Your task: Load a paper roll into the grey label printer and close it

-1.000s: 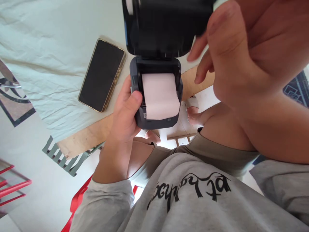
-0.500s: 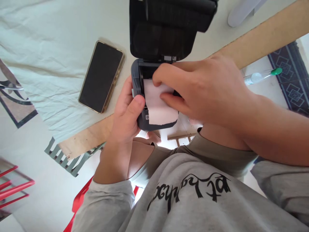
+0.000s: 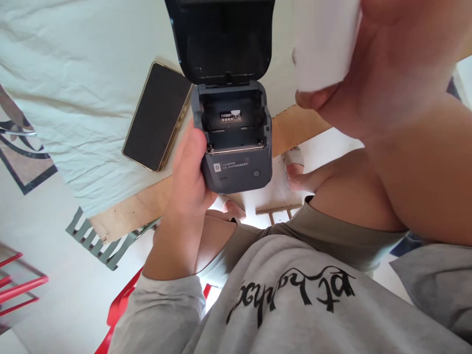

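Observation:
My left hand (image 3: pixel 190 172) is closed around the left side of a small dark grey label printer (image 3: pixel 236 172), its thumb on the printer's edge. The printer's black lid (image 3: pixel 224 44) is swung up, and the bay inside shows bare walls and a small printed sticker. Up at the right, close to the camera, my right hand (image 3: pixel 398 73) grips a white paper roll (image 3: pixel 324 44). Fingertips show below the paper; the roll's top runs out of the picture. Apart from the printer, the roll is above and to its right.
A smartphone (image 3: pixel 157 118) with a dark screen lies left of the printer on a pale cloth (image 3: pixel 92 93). The table's wooden edge (image 3: pixel 132 206) runs across in front. A green slatted chair part (image 3: pixel 96 243) and red bars (image 3: pixel 22 285) stand at the lower left.
My right hand has lifted the paper roll out of the printer's bay and carried it up and right. The printer now sits slightly further left and has turned a little.

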Demonstrator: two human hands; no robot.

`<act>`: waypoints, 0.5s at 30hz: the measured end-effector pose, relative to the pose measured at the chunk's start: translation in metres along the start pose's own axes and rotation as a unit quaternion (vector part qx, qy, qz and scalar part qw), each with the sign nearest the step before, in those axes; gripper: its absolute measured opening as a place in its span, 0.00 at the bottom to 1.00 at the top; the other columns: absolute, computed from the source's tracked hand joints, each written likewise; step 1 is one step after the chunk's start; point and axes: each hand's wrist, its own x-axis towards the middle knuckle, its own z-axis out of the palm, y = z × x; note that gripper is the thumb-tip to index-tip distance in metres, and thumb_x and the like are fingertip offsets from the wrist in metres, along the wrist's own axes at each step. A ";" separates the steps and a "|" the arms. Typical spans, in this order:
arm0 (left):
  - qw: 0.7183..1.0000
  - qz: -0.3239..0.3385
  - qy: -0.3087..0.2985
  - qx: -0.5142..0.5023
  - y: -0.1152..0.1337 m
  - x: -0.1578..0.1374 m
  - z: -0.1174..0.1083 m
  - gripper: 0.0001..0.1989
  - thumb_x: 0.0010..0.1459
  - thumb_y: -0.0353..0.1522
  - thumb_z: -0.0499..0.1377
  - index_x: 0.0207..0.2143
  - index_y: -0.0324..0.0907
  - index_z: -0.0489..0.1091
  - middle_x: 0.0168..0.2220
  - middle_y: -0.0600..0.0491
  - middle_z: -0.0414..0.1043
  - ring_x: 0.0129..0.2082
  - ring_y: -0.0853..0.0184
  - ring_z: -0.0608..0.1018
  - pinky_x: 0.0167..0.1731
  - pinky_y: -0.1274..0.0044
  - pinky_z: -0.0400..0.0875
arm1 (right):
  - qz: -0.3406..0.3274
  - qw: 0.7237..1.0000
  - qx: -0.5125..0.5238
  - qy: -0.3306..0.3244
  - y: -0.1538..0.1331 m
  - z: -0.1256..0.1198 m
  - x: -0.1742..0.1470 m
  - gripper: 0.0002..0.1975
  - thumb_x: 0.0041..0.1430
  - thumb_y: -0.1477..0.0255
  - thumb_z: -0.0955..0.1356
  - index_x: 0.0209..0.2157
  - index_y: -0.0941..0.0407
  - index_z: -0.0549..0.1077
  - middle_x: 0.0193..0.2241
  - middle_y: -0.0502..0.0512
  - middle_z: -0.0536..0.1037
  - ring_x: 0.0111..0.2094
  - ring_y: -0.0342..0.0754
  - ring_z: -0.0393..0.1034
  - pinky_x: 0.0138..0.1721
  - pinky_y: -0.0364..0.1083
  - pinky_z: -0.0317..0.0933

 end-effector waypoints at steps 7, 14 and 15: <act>0.999 0.019 -0.030 0.034 -0.001 0.002 -0.004 0.30 0.67 0.57 0.47 0.53 0.48 0.74 0.55 0.50 0.78 0.54 0.57 0.81 0.51 0.66 0.80 | -0.048 0.985 -0.113 0.120 0.005 0.006 -0.006 0.29 0.50 0.55 0.65 0.45 0.63 0.72 0.44 0.57 0.71 0.45 0.35 0.62 0.55 0.44 0.62; 0.998 0.038 -0.017 0.052 -0.002 0.001 -0.004 0.31 0.68 0.56 0.43 0.51 0.48 0.76 0.51 0.49 0.80 0.49 0.62 0.83 0.49 0.69 0.80 | 0.037 0.972 -0.230 0.028 0.006 0.002 0.000 0.31 0.55 0.61 0.66 0.61 0.55 0.66 0.48 0.54 0.71 0.43 0.36 0.61 0.55 0.46 0.60; 0.998 0.030 -0.013 0.055 -0.003 0.001 -0.005 0.32 0.68 0.56 0.43 0.51 0.48 0.76 0.51 0.49 0.80 0.49 0.61 0.83 0.49 0.69 0.80 | 0.039 0.972 -0.229 0.018 0.005 0.001 -0.001 0.33 0.55 0.62 0.67 0.62 0.55 0.64 0.48 0.54 0.71 0.45 0.37 0.63 0.57 0.47 0.61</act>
